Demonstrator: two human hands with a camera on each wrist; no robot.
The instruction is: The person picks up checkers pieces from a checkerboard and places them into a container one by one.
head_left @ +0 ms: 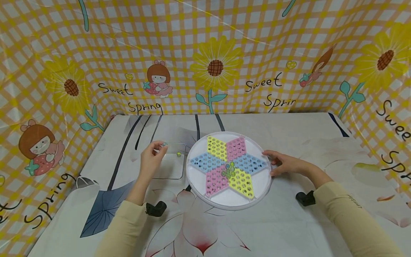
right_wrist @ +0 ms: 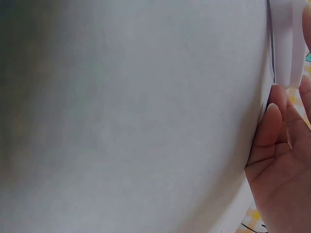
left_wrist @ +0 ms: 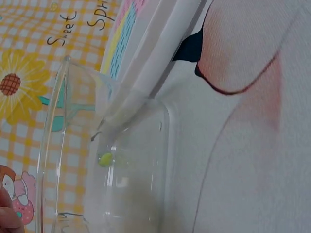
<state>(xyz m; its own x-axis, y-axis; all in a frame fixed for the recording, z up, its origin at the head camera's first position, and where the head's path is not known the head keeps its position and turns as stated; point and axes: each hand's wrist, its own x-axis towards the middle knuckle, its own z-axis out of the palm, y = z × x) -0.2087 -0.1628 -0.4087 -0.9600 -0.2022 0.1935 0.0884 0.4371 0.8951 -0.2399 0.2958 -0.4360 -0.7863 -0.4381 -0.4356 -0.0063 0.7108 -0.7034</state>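
My left hand (head_left: 151,159) pinches a small bluish glass marble (head_left: 165,144) between thumb and fingertips, above a clear plastic box (head_left: 168,178). Inside that box lies one yellow-green marble (head_left: 178,154), seen too in the left wrist view. A round white Chinese checkers board (head_left: 199,185) with a pink, yellow and blue star stands to the right of the box. Several green and blue marbles (head_left: 230,170) sit clustered near the star's middle. At the board's right rim, my right hand (head_left: 287,165) touches the edge with thumb and fingers spread along it.
Yellow checked cloth (head_left: 179,43) with flowers and cartoon figures walls in the back and sides. A pale cloth printed with flowers (head_left: 199,228) covers the table. Black camera mounts (head_left: 156,209) hang beside both wrists.
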